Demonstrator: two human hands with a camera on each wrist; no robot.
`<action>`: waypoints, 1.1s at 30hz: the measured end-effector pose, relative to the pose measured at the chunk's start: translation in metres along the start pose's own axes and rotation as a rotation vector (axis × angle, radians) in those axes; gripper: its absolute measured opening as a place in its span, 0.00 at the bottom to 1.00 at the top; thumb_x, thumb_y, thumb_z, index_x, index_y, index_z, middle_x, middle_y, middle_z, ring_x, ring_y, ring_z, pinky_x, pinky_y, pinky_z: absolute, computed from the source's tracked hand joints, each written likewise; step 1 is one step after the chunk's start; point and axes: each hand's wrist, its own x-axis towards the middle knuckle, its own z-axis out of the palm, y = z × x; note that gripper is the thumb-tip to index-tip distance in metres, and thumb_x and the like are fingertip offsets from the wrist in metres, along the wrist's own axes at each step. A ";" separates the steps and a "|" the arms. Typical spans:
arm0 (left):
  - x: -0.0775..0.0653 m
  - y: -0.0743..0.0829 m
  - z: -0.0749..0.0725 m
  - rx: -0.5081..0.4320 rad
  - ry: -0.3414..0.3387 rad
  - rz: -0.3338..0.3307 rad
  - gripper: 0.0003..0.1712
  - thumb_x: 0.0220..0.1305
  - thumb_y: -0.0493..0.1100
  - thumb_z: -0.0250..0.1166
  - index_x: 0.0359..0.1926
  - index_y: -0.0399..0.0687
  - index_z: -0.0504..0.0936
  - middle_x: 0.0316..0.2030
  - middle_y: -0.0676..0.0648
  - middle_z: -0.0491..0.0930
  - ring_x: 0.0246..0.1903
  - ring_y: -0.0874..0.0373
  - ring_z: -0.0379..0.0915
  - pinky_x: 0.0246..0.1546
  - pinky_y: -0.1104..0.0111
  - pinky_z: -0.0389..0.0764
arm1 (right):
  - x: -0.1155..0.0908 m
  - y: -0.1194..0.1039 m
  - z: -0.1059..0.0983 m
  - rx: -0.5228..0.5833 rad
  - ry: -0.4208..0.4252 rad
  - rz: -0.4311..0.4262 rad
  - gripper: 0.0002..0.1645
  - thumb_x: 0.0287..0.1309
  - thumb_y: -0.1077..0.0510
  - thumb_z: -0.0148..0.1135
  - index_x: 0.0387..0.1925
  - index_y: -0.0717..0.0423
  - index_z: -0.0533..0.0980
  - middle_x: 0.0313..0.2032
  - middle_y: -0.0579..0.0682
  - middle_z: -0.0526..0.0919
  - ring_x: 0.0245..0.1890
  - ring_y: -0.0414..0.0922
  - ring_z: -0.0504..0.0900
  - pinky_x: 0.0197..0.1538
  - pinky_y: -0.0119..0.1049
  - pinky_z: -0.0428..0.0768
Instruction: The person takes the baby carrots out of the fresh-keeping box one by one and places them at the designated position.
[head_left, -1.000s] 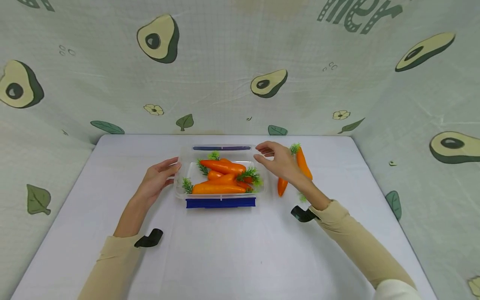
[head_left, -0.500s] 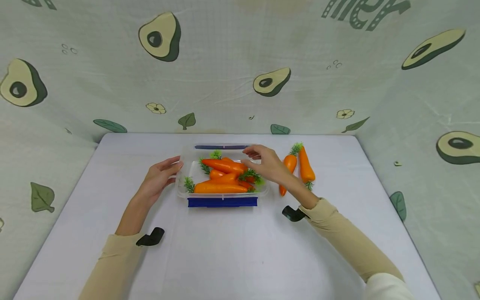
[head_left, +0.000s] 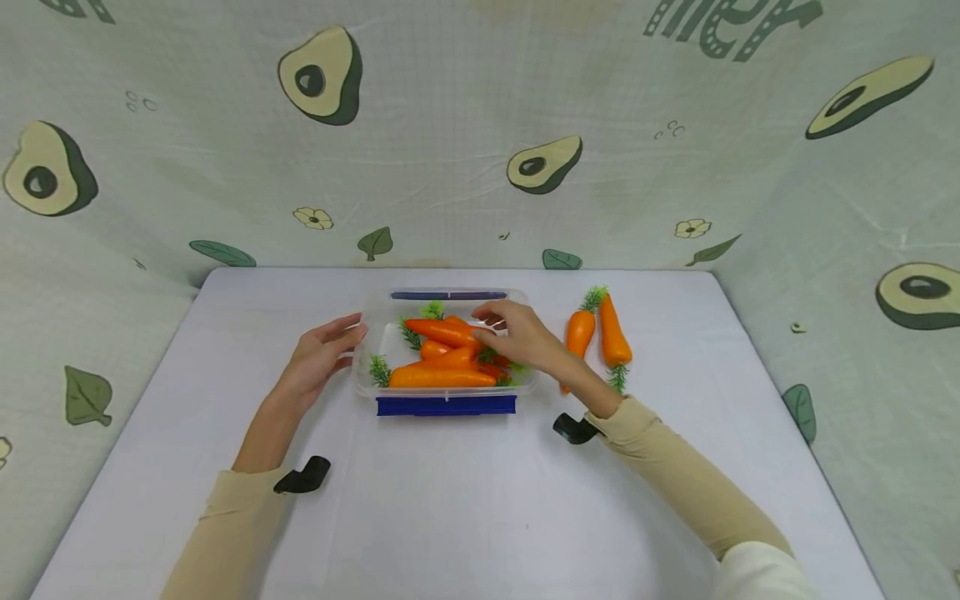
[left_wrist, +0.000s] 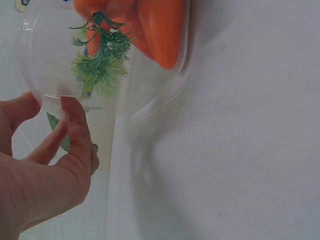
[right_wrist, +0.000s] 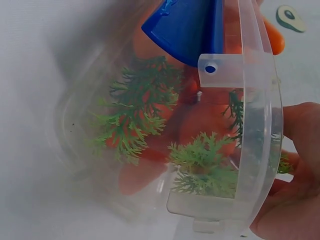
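hanging over the right part of the clear box [head_left: 412, 392], the right hand [head_left: 521, 333] has thumb and fingertips by the thick end of the top carrot [head_left: 442, 332]; whether it grips that carrot or only touches it cannot be told. the left hand [head_left: 318, 358] holds the box at its left rim with bent fingers. the top carrot lies inside the box, across other carrots [head_left: 438, 379], its pointed end to the left. two loose carrots [head_left: 615, 337] lie on the table [head_left: 450, 500] to the right, the nearer one partly behind the right forearm.

the step in hand looks to be getting a sure hold on the top carrot. thumb and fingers would do best on opposite sides of its thick part, off the green leaves [head_left: 491, 354], which could snag. the skin looks slick, so a firm pinch before any lift seems wise, then straight up rather than sideways over the rim. a light left hold should steady the box, since its wall looks bendy.
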 end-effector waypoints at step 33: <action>-0.001 -0.004 0.000 -0.008 -0.017 0.030 0.40 0.75 0.58 0.61 0.79 0.48 0.62 0.72 0.42 0.66 0.57 0.57 0.70 0.51 0.77 0.77 | 0.010 -0.006 -0.003 -0.125 -0.230 0.063 0.23 0.73 0.57 0.61 0.62 0.66 0.76 0.52 0.59 0.84 0.45 0.50 0.80 0.55 0.41 0.81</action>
